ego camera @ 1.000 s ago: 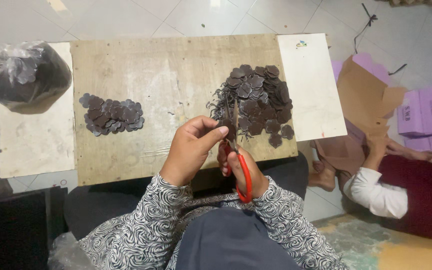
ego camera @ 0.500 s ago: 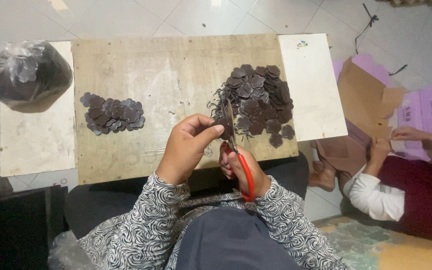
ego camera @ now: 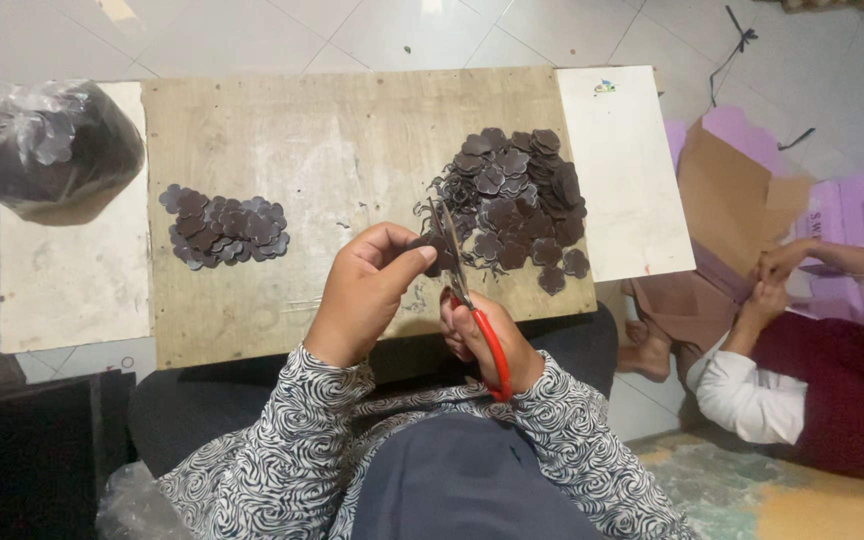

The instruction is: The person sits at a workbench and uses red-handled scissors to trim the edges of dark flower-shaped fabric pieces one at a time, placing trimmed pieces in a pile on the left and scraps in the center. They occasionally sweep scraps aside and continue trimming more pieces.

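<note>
Pinching small dark cut-out piece (ego camera: pixel 430 247) between thumb and fingers: left hand (ego camera: pixel 367 290), closed on it, above front edge of wooden counter (ego camera: pixel 332 130). Right hand (ego camera: pixel 482 340) gripping red-handled scissors (ego camera: pixel 472 300), blades up, touching piece. Large heap of dark flower-shaped pieces (ego camera: pixel 517 200) just right of scissors; smaller heap (ego camera: pixel 222 225) well left. Bag of dark pieces (ego camera: pixel 57 150) at counter's left end. Another person's hands (ego camera: pixel 777 275) on cardboard (ego camera: pixel 732 200), far right.
</note>
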### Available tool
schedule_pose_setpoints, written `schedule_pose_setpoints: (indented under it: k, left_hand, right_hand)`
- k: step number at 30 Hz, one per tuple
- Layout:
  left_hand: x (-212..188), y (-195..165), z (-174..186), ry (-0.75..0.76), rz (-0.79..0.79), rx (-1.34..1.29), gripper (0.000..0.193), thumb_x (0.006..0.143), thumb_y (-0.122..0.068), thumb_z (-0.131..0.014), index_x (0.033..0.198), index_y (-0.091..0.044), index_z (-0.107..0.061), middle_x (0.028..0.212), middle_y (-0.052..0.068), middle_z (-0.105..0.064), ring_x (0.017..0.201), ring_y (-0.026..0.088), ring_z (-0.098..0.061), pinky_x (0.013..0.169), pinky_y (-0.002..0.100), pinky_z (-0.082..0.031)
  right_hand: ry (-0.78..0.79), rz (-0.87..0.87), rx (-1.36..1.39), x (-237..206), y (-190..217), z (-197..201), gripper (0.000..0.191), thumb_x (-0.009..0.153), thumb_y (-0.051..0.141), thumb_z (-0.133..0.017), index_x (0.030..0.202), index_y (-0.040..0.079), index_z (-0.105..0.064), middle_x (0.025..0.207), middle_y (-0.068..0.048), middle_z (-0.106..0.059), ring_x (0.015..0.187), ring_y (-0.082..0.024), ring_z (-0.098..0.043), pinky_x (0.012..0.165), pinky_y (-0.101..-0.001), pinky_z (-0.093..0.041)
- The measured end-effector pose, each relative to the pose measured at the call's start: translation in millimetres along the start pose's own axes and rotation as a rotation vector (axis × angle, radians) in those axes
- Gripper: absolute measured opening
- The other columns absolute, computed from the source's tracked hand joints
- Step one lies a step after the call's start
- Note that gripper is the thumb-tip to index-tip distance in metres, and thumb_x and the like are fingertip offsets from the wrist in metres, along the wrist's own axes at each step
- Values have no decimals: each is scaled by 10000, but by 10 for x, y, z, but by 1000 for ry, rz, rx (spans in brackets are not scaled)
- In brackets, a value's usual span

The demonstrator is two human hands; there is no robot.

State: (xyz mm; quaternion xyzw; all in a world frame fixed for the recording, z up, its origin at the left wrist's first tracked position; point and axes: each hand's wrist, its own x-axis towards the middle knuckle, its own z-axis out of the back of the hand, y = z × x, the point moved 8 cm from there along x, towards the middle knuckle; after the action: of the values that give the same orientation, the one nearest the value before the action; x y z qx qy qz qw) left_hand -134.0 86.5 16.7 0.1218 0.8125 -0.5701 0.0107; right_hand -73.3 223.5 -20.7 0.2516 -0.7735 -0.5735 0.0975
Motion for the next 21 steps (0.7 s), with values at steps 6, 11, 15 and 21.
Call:
schedule_pose_setpoints:
  k: [6, 11, 15, 21]
  left_hand:
    - [-14, -30, 54, -40, 26, 96, 101, 930, -135, -702, 960, -40, -685, 849, -9, -718, 693, 32, -553, 604, 211, -442]
    - [-4, -49, 62, -46, 26, 118, 112, 931, -150, -693, 965, -44, -685, 851, -3, -726, 697, 30, -573, 607, 207, -458]
    - [9, -37, 102, -74, 48, 139, 123, 932, -158, -705, 968, -41, -686, 830, 4, -709, 659, 44, -543, 580, 215, -451]
    - [2, -60, 109, -76, 28, 127, 120, 939, -157, -702, 968, -42, -682, 856, 9, -725, 688, 39, -569, 601, 213, -463]
  right_hand:
    - [-13, -28, 14, -5, 1, -6, 506, 1020, 580, -528, 912, 90, -462, 782, 29, -383, 625, -62, -345, 529, -219, -300]
    - [-7, -40, 10, -1, -14, 4, 494, 1023, 572, -530, 916, 94, -467, 770, 32, -392, 615, -61, -346, 521, -221, -305]
    - [-11, -61, -43, -6, -37, 33, 490, 1027, 576, -511, 921, 99, -491, 770, 38, -427, 634, -55, -385, 534, -215, -333]
    - [-26, -88, 4, -11, -79, 35, 456, 1020, 542, -538, 926, 98, -499, 750, 39, -422, 590, -49, -357, 496, -214, -299]
